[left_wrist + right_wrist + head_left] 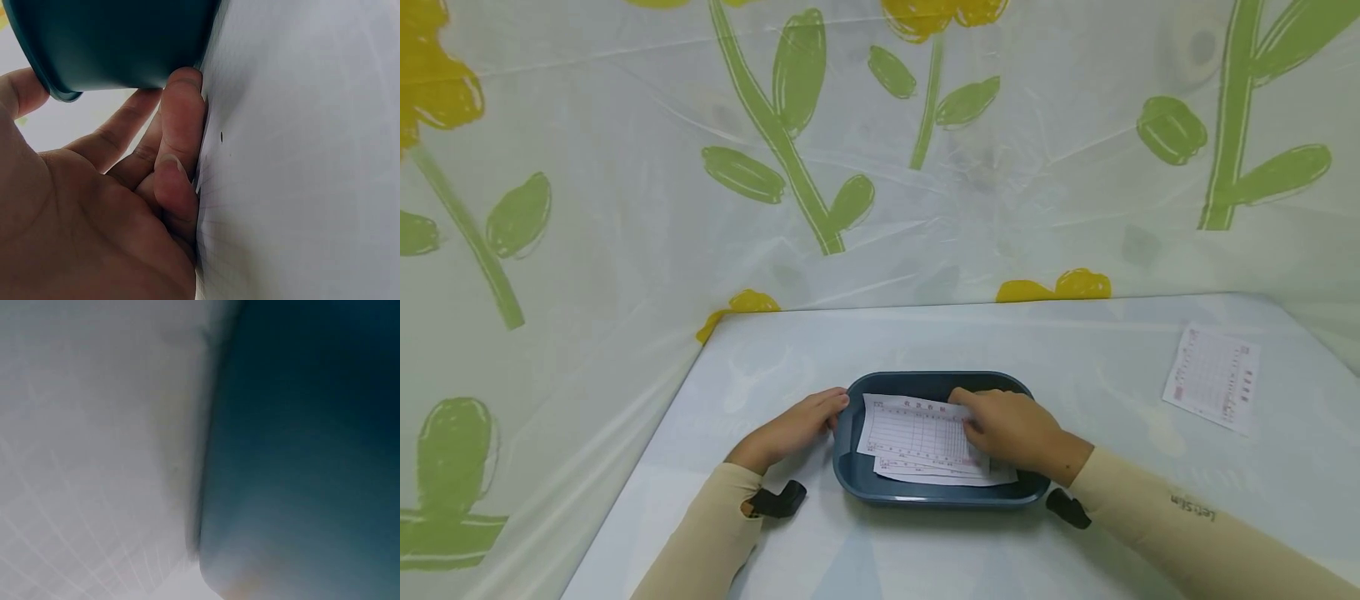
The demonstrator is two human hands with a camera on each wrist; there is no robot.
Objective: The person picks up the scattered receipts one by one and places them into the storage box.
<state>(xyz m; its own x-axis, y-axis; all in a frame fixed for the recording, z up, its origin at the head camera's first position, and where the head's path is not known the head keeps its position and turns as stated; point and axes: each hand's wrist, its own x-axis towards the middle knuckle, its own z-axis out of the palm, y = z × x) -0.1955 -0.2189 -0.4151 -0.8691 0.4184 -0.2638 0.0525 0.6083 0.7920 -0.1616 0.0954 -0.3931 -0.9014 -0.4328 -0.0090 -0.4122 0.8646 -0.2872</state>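
Note:
A dark blue-green oval tray [940, 502] sits on the table, with several printed paper forms [917, 429] stacked loosely inside. My right hand [1011, 429] reaches over the tray's right end and pinches the right edge of the top form between thumb and fingers. At the opposite end, my left hand [797, 429] rests against the tray. In the left wrist view its fingers [181, 115] touch the outer wall, low by the table, and the thumb is at the rim. The right wrist view holds only the tray's outer wall [300, 475] and the tabletop; the hand is out of it.
Another printed sheet [1213, 379] lies apart on the table at the far right. The white table [775, 342] meets a hanging sheet [1037, 208] printed with green stems and yellow flowers at the back and left. Dark wrist cameras [778, 500] stick out below both wrists.

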